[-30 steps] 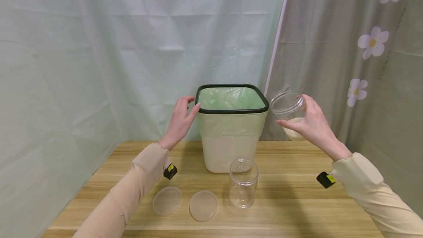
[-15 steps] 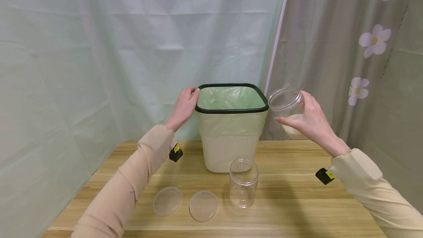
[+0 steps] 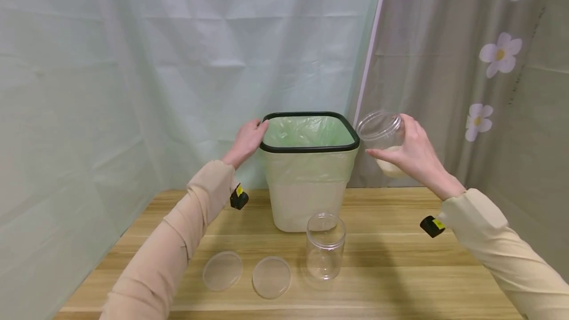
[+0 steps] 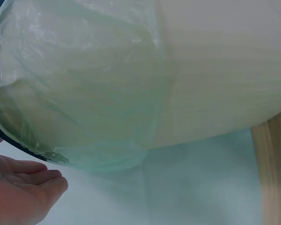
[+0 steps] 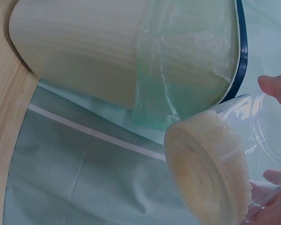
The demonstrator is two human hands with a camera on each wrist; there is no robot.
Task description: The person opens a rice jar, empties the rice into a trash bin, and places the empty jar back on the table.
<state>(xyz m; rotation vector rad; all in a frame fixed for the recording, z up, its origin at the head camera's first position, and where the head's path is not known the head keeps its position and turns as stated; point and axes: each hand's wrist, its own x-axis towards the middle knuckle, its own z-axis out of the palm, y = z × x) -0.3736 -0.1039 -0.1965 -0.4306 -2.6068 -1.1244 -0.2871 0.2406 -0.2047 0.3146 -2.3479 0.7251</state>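
Observation:
My right hand grips a clear plastic jar, thumb in front and fingers behind. The jar tilts with its open mouth toward the bin, near the rim's right corner. Off-white grains that look like rice lie packed at its bottom. My left hand holds the left side of the black rim of a cream trash bin, the thumb at the rim; the left wrist view shows loosely bent fingers outside it. A pale green bag lines the bin and folds over its outside.
A second clear jar stands upright and uncovered before the bin on the wooden table. Two round translucent lids lie flat to its left. Pale curtains hang behind and at both sides.
My left hand has moved up and forward along the bin's left side onto the rim. My right hand has lifted the jar slightly and brought it a little left.

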